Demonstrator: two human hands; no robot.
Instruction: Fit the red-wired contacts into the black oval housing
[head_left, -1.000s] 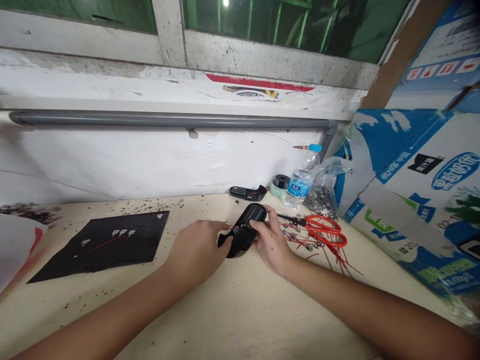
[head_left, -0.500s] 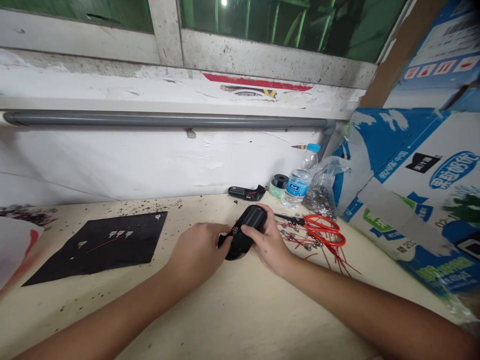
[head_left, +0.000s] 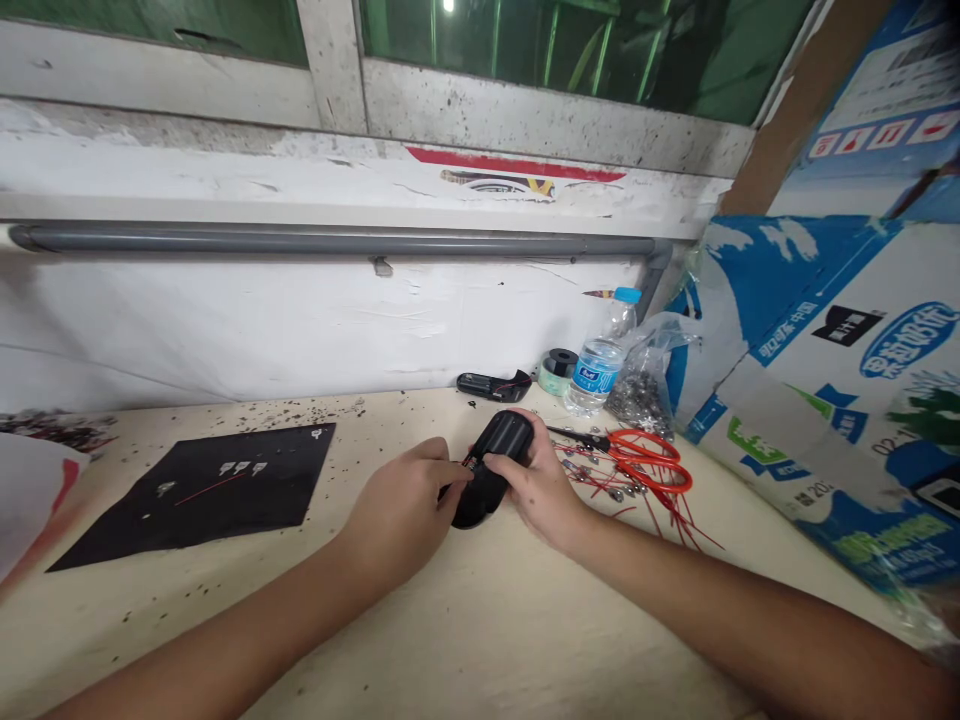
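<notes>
My right hand [head_left: 545, 492] grips a black plastic casing [head_left: 507, 436], an elongated shell with a rounded end and long hollows, thumb pressed on its inner face. It is tilted above the table. My left hand [head_left: 401, 497] is closed in a pinch at the casing's left side. A short bit of red wire [head_left: 469, 461] shows by those fingertips; what they pinch is hidden. Behind, a similar black casing [head_left: 489, 387] with a red wire lies near the wall. Orange-handled scissors [head_left: 646, 455] rest right of my right hand, among red wires [head_left: 679, 515] and small metal pieces.
A black sheet [head_left: 262, 505] at left bears several small metal tabs and a red wire. A water bottle [head_left: 595, 370], tape rolls [head_left: 557, 372] and a plastic bag [head_left: 643, 395] of metal bits stand at the back right. A large blue-white carton [head_left: 817, 400] borders the right side.
My left hand's fingertips have shifted slightly and curled in more at the casing's side. The casing stays in my right hand, almost unmoved.
</notes>
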